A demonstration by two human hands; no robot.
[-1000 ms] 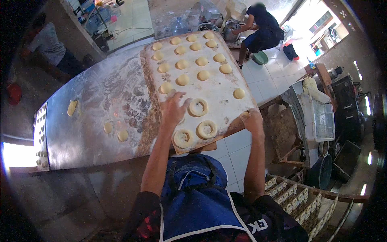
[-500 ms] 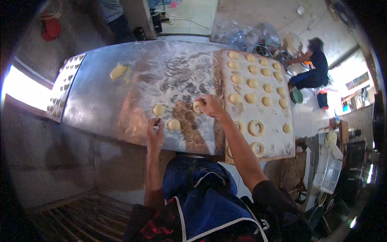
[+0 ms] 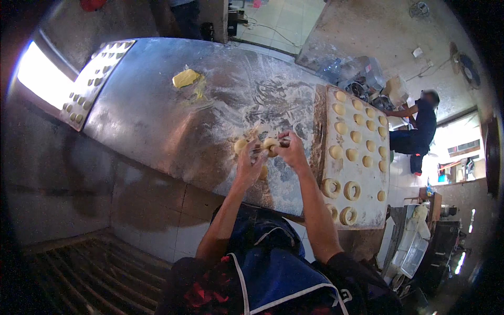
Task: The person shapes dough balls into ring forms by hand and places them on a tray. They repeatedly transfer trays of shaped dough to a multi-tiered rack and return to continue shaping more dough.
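A long metal table [image 3: 152,100] fills the middle of the view, with flour [image 3: 283,94] scattered over its right part. At its right end lies a pale board [image 3: 367,212], set with rows of dough balls and, toward the near edge, some dough rings. A narrow pale tray [image 3: 88,79] with small pieces on it sits at the table's far left end. Beyond the board another person [image 3: 415,123] in dark clothes leans toward a cluttered corner. The wearer has a blue apron [image 3: 289,286] with white edging.

Both hands are over the floured table, left of the board and well apart from it. The right hand [image 3: 291,150] is closed, its fingers and thumb gripping a piece of dough [image 3: 270,143] that lies just to its left. The left hand [image 3: 251,160] is on the other side of that piece, fingers bent toward it; whether they grip it I cannot tell.

A yellow lump [image 3: 186,79] rests farther back on the table, well apart from both hands. Smallest are two loose balls: one [image 3: 240,146] just beside the left hand's fingers, another [image 3: 263,172] between the forearms, nearer the wearer.
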